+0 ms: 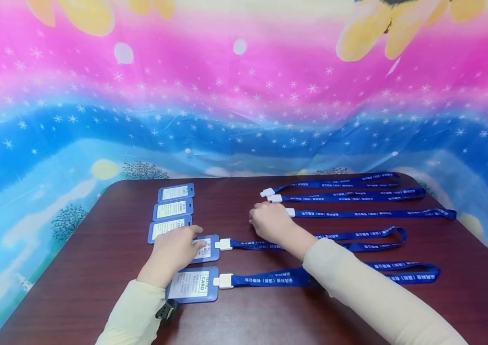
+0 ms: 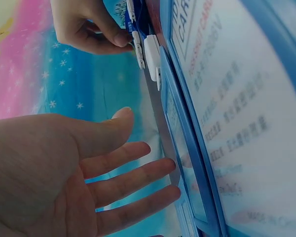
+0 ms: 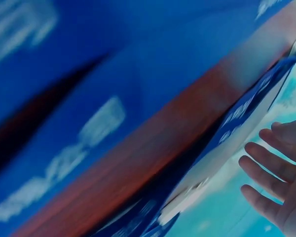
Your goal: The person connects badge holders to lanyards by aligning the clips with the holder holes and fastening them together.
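Note:
My left hand (image 1: 177,249) is spread over the third and fourth ID card holders in the head view. In the left wrist view its straight fingers reach close to a card edge. The fourth card holder (image 1: 211,251) is joined to a white clip (image 1: 225,244) on a blue lanyard (image 1: 252,245). My right hand (image 1: 272,220) hovers just left of the third lanyard's white clip (image 1: 290,212), with bent fingers. In the right wrist view the right hand (image 3: 281,182) shows its fingers apart, with nothing between them. The nearest card holder (image 1: 192,283) also has a clipped lanyard (image 1: 270,279).
Two card holders (image 1: 176,191) without lanyards lie at the back left of the brown table (image 1: 244,316). Two blue lanyards (image 1: 352,195) with white clips (image 1: 275,198) lie at the back right. A patterned cloth (image 1: 235,120) hangs behind the table.

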`<state>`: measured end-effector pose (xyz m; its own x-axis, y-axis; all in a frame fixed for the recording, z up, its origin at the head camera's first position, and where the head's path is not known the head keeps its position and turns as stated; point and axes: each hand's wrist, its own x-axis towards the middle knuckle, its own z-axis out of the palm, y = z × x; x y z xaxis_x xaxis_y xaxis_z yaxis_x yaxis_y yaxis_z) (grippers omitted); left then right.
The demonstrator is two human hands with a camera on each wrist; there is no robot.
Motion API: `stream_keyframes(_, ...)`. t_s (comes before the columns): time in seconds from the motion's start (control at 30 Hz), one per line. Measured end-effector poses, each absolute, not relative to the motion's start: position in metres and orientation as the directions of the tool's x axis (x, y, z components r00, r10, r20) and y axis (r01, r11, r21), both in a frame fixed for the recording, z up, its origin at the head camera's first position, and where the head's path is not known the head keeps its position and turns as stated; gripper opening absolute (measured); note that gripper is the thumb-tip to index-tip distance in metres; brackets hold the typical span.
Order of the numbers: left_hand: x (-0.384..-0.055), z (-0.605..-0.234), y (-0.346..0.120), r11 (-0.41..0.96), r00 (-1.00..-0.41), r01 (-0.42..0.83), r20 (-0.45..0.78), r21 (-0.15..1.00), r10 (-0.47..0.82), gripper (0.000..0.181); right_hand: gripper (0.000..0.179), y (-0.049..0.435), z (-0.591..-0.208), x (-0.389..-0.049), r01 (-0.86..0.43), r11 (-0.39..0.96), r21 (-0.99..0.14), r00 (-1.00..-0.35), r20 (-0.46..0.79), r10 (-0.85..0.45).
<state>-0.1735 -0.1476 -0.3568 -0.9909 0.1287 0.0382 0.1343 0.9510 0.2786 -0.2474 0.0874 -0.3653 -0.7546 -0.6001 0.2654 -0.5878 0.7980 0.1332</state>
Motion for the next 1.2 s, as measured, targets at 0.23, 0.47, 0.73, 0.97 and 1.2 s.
stream_keyframes(0.23,-0.176,-0.358,-0.145,0.954,-0.992,0.129,0.035,0.271,0.124,0.04,0.015,0.113,-0.365,-0.263,-0.516,0.847,0.127,-0.809,0.253,-0.53)
stream_keyframes(0.47,-0.178,-0.359,-0.145,0.956,-0.991,0.134,0.041,0.261,0.128,0.04,0.021,0.139,-0.362,-0.276,-0.453,0.888,0.08,-0.866,0.198,-0.46)
stream_keyframes(0.73,-0.179,-0.358,-0.144,0.955,-0.99,0.141,0.05,0.261,0.133,0.038,0.024,0.153,-0.362,-0.283,-0.414,0.91,0.002,-0.906,0.1,-0.412)
stream_keyframes(0.97,-0.179,-0.36,-0.146,0.957,-0.991,0.132,0.043,0.258,0.125,0.039,0.014,0.155,-0.363,-0.287,-0.392,0.917,-0.068,-0.919,0.075,-0.387)
stream_keyframes(1.2,-0.181,-0.357,-0.163,0.948,-0.993,0.113,0.053,0.297,0.102,0.04,0.013,0.146,-0.359,-0.294,-0.345,0.935,-0.082,-0.938,0.054,-0.341)
